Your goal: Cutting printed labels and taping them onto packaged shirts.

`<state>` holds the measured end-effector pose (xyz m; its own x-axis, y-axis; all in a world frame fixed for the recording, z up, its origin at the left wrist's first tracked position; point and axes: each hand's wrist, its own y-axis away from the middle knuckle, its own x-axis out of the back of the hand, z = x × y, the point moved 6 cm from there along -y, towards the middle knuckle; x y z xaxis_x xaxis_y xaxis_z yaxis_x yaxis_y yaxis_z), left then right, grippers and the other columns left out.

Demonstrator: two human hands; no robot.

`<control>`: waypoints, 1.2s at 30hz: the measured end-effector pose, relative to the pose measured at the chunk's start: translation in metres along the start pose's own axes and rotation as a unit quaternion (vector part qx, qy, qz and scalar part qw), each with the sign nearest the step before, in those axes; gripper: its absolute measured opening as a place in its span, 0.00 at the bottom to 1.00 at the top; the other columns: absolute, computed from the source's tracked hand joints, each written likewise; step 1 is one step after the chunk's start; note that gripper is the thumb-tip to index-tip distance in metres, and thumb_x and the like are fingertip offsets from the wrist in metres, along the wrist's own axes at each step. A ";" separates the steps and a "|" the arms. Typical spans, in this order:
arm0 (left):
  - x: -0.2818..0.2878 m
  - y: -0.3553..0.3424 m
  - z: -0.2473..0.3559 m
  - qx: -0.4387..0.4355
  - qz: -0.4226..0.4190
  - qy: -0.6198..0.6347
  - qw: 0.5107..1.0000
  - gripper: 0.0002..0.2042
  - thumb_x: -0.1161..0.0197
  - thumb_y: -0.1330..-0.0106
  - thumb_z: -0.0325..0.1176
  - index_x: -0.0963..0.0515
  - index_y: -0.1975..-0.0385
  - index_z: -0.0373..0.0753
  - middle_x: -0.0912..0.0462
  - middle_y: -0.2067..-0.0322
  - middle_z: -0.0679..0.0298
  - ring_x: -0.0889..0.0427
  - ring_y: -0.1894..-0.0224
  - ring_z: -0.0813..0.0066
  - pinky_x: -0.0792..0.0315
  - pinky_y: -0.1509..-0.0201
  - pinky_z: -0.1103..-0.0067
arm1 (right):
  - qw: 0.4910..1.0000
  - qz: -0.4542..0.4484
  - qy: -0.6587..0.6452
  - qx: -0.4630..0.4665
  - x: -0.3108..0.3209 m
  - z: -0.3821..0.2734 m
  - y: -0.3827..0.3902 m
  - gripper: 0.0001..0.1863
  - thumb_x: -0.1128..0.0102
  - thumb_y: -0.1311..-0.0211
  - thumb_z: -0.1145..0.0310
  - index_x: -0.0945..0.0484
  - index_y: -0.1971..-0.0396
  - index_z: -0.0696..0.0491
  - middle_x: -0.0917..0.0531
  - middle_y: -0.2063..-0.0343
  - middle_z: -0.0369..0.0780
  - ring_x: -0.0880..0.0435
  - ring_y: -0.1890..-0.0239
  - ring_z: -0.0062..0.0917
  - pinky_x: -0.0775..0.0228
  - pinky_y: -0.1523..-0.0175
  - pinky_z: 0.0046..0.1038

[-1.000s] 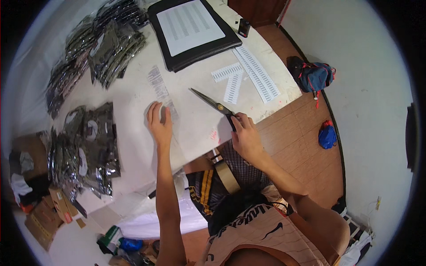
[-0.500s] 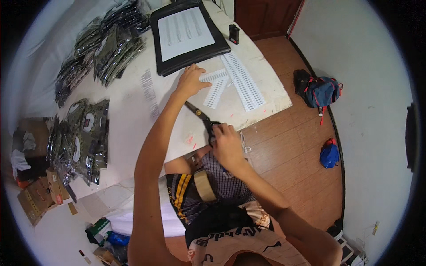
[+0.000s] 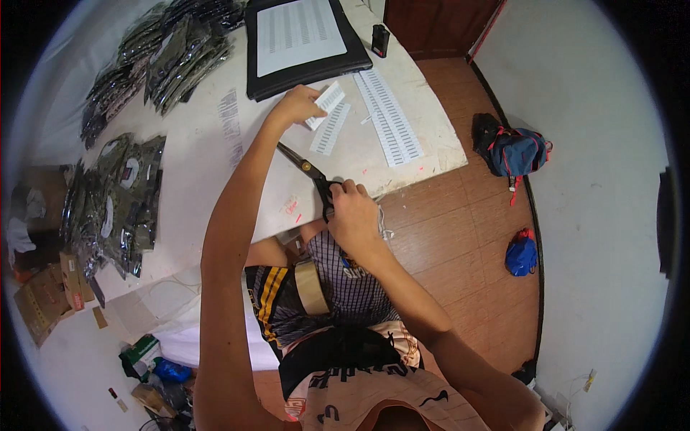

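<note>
Pinched between the thumb and fingers of my left hand [image 3: 296,108] is a short white strip of printed labels [image 3: 331,96], tilted up off the table. A second short label strip [image 3: 331,131] lies flat just beside it. My right hand [image 3: 355,221] is closed round the handles of black scissors [image 3: 307,167] near the table's front edge. Their blades point away to the upper left, resting on or just over the tabletop; they look closed. Longer label strips [image 3: 388,118] lie flat to the right of my left hand.
Behind the strips, a black folder [image 3: 262,90] carries a printed white sheet [image 3: 302,36]. A small black device [image 3: 380,41] stands to its right. Plastic-wrapped dark garments [image 3: 129,194] are stacked on the left of the white table [image 3: 201,194]. A backpack [image 3: 514,147] rests on the floor.
My left hand has picked up one short label strip, which lay flat before, and tilted it upward. My right hand still grips the scissors. The whole view has shifted slightly.
</note>
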<state>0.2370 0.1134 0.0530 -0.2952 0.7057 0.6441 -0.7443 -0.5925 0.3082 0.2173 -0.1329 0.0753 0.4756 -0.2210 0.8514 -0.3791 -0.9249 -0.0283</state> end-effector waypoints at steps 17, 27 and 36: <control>0.038 0.219 -0.010 -0.088 0.321 0.616 0.714 0.06 0.38 0.35 0.32 0.22 0.66 0.36 0.23 0.73 0.70 0.31 0.78 0.86 0.41 0.76 0.87 | 0.878 -0.220 -0.396 -0.153 -0.019 0.030 0.010 0.18 0.28 0.51 0.61 0.25 0.85 0.57 0.24 0.88 0.37 0.24 0.87 0.20 0.36 0.81 0.22; -0.025 0.297 -0.074 -0.024 0.434 0.666 0.606 0.09 0.34 0.41 0.23 0.24 0.62 0.36 0.19 0.64 0.61 0.16 0.62 0.69 0.22 0.61 0.79 | 0.744 -0.216 -0.624 -0.104 -0.058 -0.039 0.073 0.15 0.36 0.39 0.59 0.25 0.80 0.53 0.31 0.88 0.28 0.35 0.90 0.11 0.47 0.85 0.15; -0.039 0.306 -0.093 -0.020 0.463 0.668 0.583 0.11 0.33 0.41 0.25 0.24 0.60 0.34 0.18 0.63 0.59 0.16 0.62 0.68 0.21 0.58 0.76 | 0.707 -0.265 -0.650 -0.086 -0.075 -0.045 0.101 0.15 0.32 0.44 0.59 0.27 0.71 0.54 0.30 0.82 0.29 0.31 0.80 0.13 0.40 0.75 0.17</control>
<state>-0.0354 -0.0597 0.0567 -0.7645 -0.2200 -0.6059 0.0980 -0.9687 0.2280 0.1073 -0.1958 0.0326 0.8721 -0.0587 -0.4858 0.0883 -0.9576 0.2743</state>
